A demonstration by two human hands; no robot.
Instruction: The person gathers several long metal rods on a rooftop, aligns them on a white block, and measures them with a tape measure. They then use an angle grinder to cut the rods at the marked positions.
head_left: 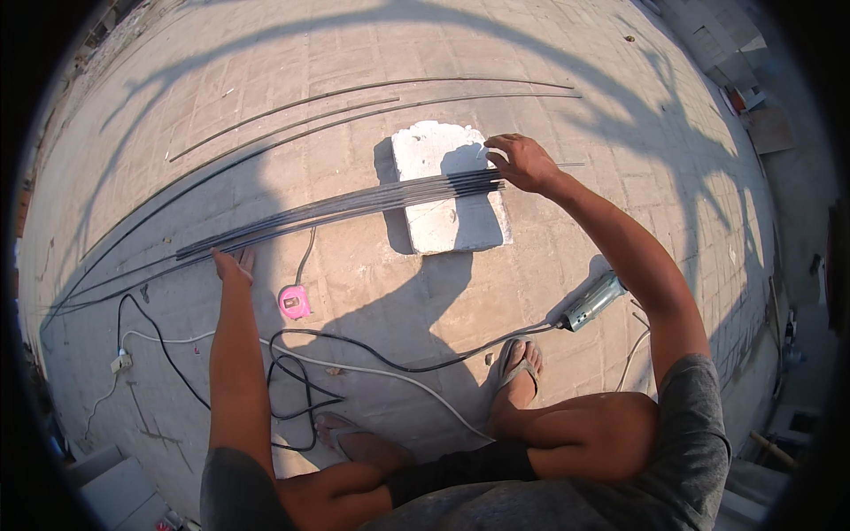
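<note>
A bundle of thin dark steel rods (345, 203) lies slantwise across a white block (434, 232) with a rough, chipped far edge. Just at the right ends of the rods, my right hand (524, 165) hovers over the block's right edge, its fingers curved and apart from the thumb, holding nothing visible. At the bundle's left part, my left hand (234, 265) is against the near side of the rods, thumb and fingers apart; the fingertips are partly hidden. A pink tape measure (294, 303) sits on the paving, right of my left forearm.
More long rods (372, 89) lie on the paving beyond the block. A grey-green corded power tool (593, 302) rests by my right foot (521, 372). Black cable (390, 364) and white cable (416, 386) loop around my feet. A plug connection (121, 361) lies at the left.
</note>
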